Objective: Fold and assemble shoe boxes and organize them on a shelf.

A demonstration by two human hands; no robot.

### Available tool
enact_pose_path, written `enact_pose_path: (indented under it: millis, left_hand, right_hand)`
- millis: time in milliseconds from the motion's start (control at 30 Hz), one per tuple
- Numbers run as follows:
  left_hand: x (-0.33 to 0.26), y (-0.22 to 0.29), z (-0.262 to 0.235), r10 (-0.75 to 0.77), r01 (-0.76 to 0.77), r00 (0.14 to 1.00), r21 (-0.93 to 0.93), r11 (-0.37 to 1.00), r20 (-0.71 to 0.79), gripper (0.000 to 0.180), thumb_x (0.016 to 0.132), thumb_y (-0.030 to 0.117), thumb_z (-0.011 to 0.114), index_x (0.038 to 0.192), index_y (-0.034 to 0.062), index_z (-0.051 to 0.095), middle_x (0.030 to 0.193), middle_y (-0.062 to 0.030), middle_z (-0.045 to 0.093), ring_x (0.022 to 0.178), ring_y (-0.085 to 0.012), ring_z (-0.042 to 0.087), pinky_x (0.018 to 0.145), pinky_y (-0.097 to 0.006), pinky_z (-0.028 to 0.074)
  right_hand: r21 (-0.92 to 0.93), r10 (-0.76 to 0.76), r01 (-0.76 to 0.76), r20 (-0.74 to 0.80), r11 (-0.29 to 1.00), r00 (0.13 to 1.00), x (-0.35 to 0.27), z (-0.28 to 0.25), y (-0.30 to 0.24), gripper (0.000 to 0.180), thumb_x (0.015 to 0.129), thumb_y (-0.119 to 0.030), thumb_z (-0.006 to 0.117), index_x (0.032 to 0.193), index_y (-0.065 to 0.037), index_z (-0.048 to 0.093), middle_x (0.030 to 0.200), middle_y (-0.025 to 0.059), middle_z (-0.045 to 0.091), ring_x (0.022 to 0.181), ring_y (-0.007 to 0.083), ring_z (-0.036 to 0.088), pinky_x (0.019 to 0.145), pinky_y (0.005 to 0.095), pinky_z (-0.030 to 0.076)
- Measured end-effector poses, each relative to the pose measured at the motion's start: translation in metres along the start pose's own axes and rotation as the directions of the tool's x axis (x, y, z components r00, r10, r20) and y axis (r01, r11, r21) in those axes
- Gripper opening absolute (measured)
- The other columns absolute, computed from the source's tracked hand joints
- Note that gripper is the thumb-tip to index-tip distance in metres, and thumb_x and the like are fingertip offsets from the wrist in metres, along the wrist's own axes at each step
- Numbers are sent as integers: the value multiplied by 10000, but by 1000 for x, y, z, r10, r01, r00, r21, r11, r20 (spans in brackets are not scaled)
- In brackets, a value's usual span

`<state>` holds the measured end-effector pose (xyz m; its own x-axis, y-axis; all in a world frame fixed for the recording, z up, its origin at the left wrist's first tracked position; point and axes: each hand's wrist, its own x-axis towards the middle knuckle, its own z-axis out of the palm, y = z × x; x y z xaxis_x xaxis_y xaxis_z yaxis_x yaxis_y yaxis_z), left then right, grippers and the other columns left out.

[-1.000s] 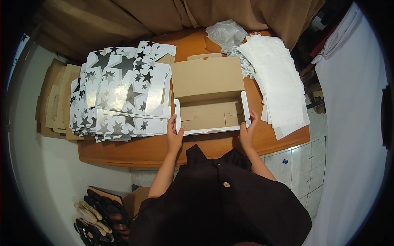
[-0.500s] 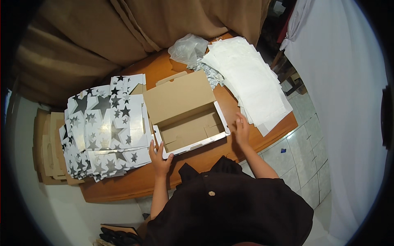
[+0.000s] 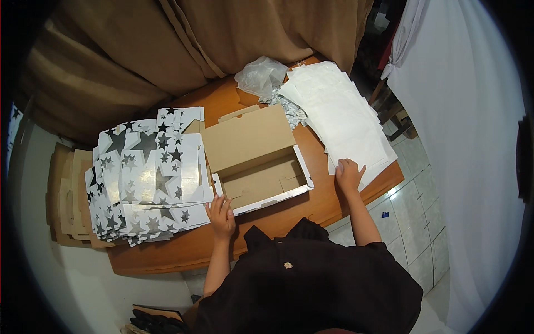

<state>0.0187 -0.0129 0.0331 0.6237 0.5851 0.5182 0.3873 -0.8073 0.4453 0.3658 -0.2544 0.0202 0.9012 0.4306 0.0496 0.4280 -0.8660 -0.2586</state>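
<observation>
An open cardboard box (image 3: 253,136), brown inside with white outer walls, lies before me with its lid folded back. Nothing shows inside it. My left hand (image 3: 222,217) rests at the box's near left corner, fingers stretched out and holding nothing. At the near end of a stack of white paper sheets (image 3: 339,111), my right hand (image 3: 349,177) touches the sheets. Its fingers are bent over the paper's edge, thumb apart; whether they pinch a sheet is hard to make out. Left of the box are piled flat white box blanks (image 3: 147,172) printed with black and grey stars.
A clear plastic bag (image 3: 261,77) and crumpled silvery wrapping (image 3: 291,108) lie at the back of the wooden table (image 3: 167,257). Brown cardboard pieces (image 3: 72,195) lean beyond its left end. A brown curtain (image 3: 267,33) hangs behind, a white one (image 3: 461,139) at right.
My right hand has moved right from beside the box onto the paper stack. My left hand has eased off the box corner a little. The whole view has shifted slightly.
</observation>
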Motion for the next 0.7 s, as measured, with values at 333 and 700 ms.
enact_pose_path:
  millis: [333,700]
  left_hand:
    - [65,57,-19,35,-109,944,-209,972,-329,245,840,173,487,998,41,619,1107,-145,540,1114,-334,470,987,-470,327]
    - [127,109,35,-240,555,792,-500,665,561,560,837,385,626,1212,-14,506,1055,-152,611,830,-195,614,700,-299,494]
  right_hand:
    - [157,-41,52,-74,986,996,-15,-15,-20,214,826,-270,601,851,-72,679,860,76,665,917,249,601,1026,616,196]
    - [609,-452,475,-205,636,868,-83,-76,-122,105,817,-207,626,807,-104,644,1007,30,644,1021,208,573,1020,610,161]
